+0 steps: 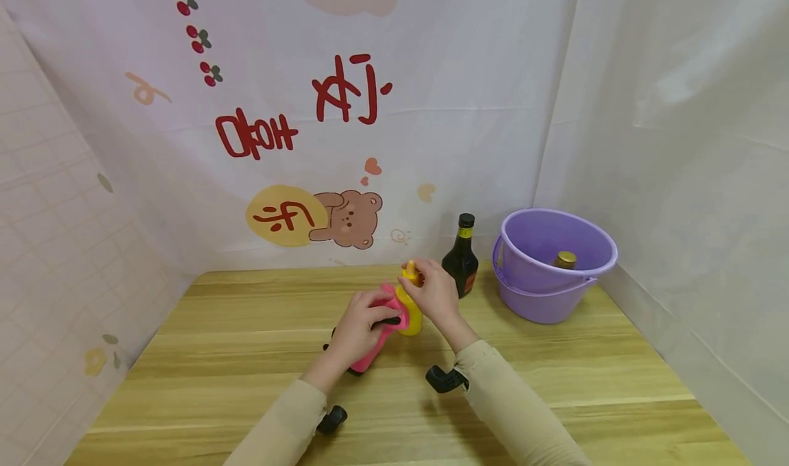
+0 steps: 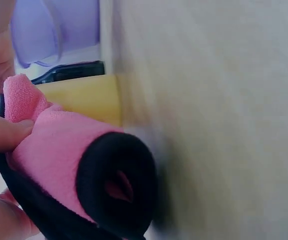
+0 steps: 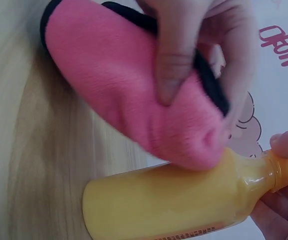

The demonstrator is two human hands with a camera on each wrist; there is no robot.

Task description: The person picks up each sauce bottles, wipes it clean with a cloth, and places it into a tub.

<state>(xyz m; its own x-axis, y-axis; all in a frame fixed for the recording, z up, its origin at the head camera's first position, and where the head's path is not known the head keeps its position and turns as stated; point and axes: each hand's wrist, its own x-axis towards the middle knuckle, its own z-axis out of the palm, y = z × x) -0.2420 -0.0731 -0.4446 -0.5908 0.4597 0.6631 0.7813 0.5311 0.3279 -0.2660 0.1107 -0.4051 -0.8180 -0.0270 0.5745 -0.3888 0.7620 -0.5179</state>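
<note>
My left hand pinches a pink fleecy cloth with black edging, folded into a loose roll. One end of the cloth lies against the side of a yellow bottle. The bottle stands upright on the wooden table, a pointed yellow cap on top. Fingers and thumb of my right hand grip the bottle at its cap and neck. Part of a printed label shows along the lower edge of the bottle in the right wrist view.
Just behind my right hand stands a dark bottle with a black cap. To its right is a purple bucket with a gold-topped item inside. A printed white cloth backdrop rises behind the wooden table.
</note>
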